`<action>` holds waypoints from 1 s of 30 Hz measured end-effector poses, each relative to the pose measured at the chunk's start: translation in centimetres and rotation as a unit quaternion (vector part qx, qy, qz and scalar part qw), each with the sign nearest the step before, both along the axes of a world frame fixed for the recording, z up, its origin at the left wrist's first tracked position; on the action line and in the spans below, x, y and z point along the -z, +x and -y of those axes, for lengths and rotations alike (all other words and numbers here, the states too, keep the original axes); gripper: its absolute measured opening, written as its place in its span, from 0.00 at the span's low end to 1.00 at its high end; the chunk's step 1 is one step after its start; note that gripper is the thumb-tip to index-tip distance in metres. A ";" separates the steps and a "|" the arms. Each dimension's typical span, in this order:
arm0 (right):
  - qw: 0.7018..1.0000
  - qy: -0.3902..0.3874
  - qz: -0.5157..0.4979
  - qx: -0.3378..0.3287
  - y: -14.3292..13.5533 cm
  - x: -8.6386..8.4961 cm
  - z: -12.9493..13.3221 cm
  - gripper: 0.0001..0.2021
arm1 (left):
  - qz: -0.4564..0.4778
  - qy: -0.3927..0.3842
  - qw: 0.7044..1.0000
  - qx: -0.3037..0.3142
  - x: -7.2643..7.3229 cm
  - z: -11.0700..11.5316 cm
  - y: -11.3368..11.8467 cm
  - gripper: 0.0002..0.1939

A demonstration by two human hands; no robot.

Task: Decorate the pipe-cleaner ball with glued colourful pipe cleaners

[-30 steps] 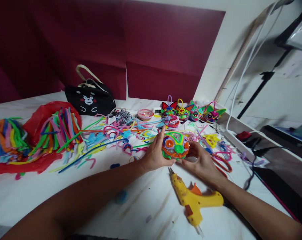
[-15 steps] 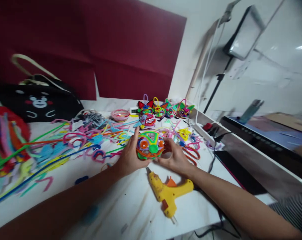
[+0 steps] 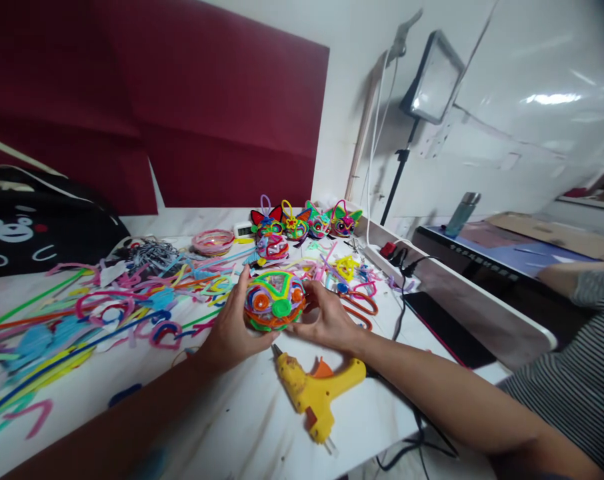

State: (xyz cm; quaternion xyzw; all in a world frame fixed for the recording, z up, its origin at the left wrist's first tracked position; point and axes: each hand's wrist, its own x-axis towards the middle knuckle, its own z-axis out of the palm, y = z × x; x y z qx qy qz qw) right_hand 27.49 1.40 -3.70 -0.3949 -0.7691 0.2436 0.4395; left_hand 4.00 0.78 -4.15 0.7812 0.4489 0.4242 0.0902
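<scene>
1. From where I'm standing, L hand is part-curled round left side of the ball, thumb low, index finger up.
2. R hand has the right side, thumb below, other fingers curled partly behind; so both hands hold it.
3. Ball's mid-bench, btwn the hands: green nose, orange eyes. Can't tell if its underside touches the bench.
4. Yellow glue gun lies on near side, tip close to L thumb.
5. Scissors, orange handles, just right of R hand.
6. Far side: row of 4 eared heads, w/ a pink-red piece in front.
7. Left: messy pipe cleaners, black bag behind.
8. Right: pwr strip; person in striped top beyond bench edge.
</scene>
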 end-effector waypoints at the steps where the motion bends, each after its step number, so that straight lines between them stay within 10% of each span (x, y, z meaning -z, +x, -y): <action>1: 1.000 -0.002 0.003 0.003 0.0 0.0 0.0 0.33 | -0.002 -0.001 1.000 0.001 0.0 0.0 -0.1 0.65; 30: 1.000 -0.019 0.017 0.012 0.0 -0.3 0.0 0.35 | 0.013 -0.059 0.997 0.056 0.1 -1.5 -2.1 0.66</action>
